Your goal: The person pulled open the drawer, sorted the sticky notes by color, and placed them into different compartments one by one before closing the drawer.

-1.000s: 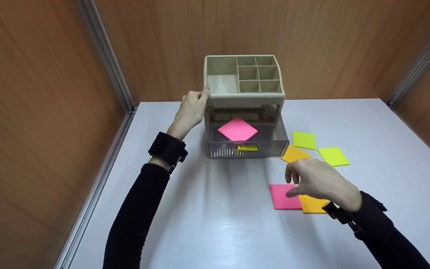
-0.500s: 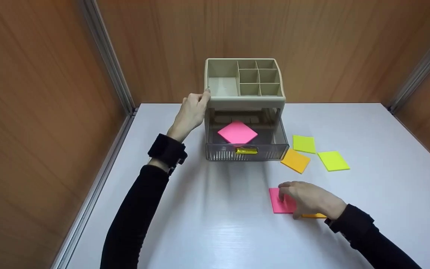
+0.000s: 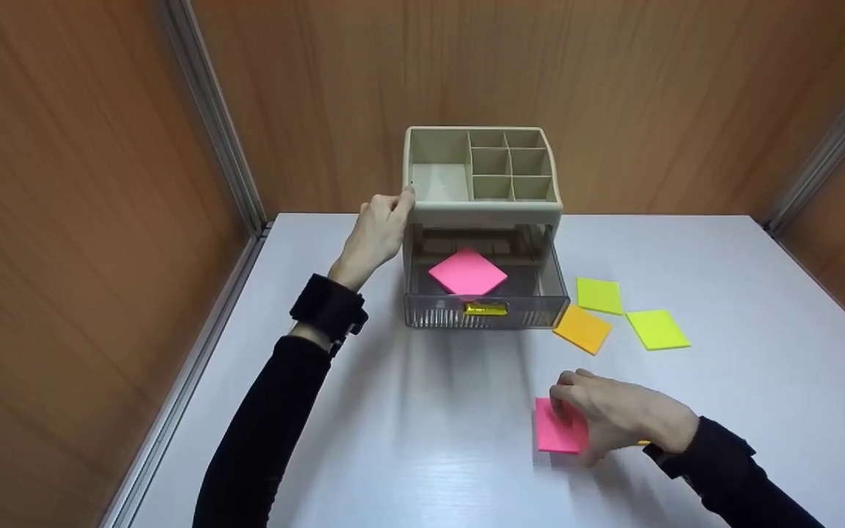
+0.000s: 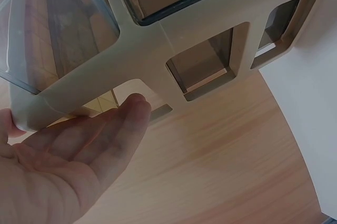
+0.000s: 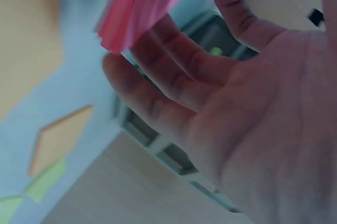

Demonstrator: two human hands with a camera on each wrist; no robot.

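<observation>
Pink sticky-note pad lies at the front right of the counter, gripped by the right hand. The fingers curl over its far edge and the thumb sits at its near edge; the right wrist view shows the pad pinched between fingertips and thumb, its near side tilted. A sliver of an orange pad shows just behind the right hand, mostly hidden by it.

The left hand rests against the left side of the beige organizer, fingers straight and relaxed, fingertips touching the upper left corner. The left wrist view confirms flat fingers lying against the organizer's frame, not curled round it.

The organizer stands at the back centre of the counter. Its top carries one large compartment on the left and six small ones on the right. Its clear drawer is pulled out toward the person, with a gold handle on its front. A second pink pad lies inside the drawer, turned cornerwise.

To the right of the drawer, three more pads lie on the counter: an orange one just beside the drawer's front corner, a yellow-green one behind it, and another yellow-green one further right. All three are apart from both hands.
</observation>
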